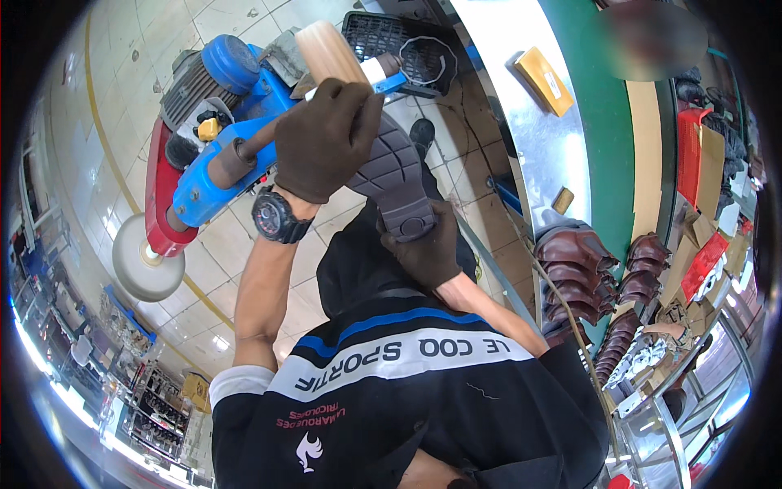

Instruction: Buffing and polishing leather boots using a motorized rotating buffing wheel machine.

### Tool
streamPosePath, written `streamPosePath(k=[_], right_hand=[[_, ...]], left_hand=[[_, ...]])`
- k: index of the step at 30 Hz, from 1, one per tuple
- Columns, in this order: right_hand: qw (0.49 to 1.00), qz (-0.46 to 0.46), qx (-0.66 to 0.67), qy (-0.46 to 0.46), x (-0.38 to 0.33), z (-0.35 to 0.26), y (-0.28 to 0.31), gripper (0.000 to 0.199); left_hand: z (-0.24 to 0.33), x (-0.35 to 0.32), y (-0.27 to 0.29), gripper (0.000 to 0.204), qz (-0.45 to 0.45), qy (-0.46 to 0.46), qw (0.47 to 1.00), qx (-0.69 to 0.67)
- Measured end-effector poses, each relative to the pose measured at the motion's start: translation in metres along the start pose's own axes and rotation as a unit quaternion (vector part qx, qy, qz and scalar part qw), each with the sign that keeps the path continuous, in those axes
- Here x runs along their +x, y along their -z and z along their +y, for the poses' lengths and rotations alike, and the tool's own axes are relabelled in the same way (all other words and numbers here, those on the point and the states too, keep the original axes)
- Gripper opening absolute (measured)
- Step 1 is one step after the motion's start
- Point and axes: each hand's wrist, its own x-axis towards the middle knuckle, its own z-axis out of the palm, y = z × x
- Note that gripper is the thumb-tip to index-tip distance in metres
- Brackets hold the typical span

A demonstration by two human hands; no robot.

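Note:
A shoe [387, 167] is held with its dark brown, grooved sole facing up and its upper hidden beneath. My right hand [430, 248], in a dark brown glove, is closed around the heel end. At the toe end, my left hand [326, 140], gloved alike, is closed over the shoe's edge; what its curled fingers press on is partly covered. Just beyond that hand is the pale tan wheel [330, 50] of a blue grinding machine [224, 167]. Whether the toe touches the wheel is hidden behind the left hand.
A cream buffing wheel [148, 259] sits at the machine's left end, beside a red guard [159, 191]. A black crate [375, 37] stands beyond. On the right, a metal-topped bench [509, 61] carries a yellow block [544, 81] and stacked brown shoe uppers [570, 265].

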Motion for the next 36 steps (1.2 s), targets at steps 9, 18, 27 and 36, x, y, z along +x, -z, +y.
streamPosePath(k=[9, 18, 27, 36], right_hand=[[0.76, -0.138, 0.515, -0.371, 0.011, -0.088, 0.038, 0.066], [0.964, -0.14, 0.09, -0.207, 0.006, -0.066, 0.069, 0.085], [0.972, -0.123, -0.122, -0.159, 0.047, -0.109, 0.072, 0.058], [0.976, -0.153, -0.104, -0.116, 0.124, -0.07, 0.061, 0.067]], left_hand=[[0.052, 0.053, 0.023, 0.013, -0.143, -0.115, 0.979, -0.094], [0.065, 0.032, -0.024, 0.033, -0.266, -0.074, 0.957, -0.084], [0.078, -0.032, -0.035, 0.027, 0.09, 0.162, 0.895, -0.406], [0.044, -0.197, -0.085, 0.062, 0.02, 0.328, 0.869, -0.371]])
